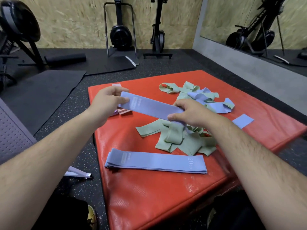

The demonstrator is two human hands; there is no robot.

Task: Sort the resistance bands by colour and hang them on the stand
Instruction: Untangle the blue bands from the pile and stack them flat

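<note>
Mid-sort, pinching blue band at both ends with left hand and right hand — next, likely lay it square on blue stack.

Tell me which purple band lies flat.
The near band, at the red mat's front edge, printed 20 LB. The left hand and right hand hold another band; others tangle among green bands.

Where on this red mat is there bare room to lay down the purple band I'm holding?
Widest bare patch: the near end of the red mat, this side of the flat purple stack. A smaller one lies between that stack and the pink bands. The middle and far right are crowded with tangled green and purple bands.
</note>
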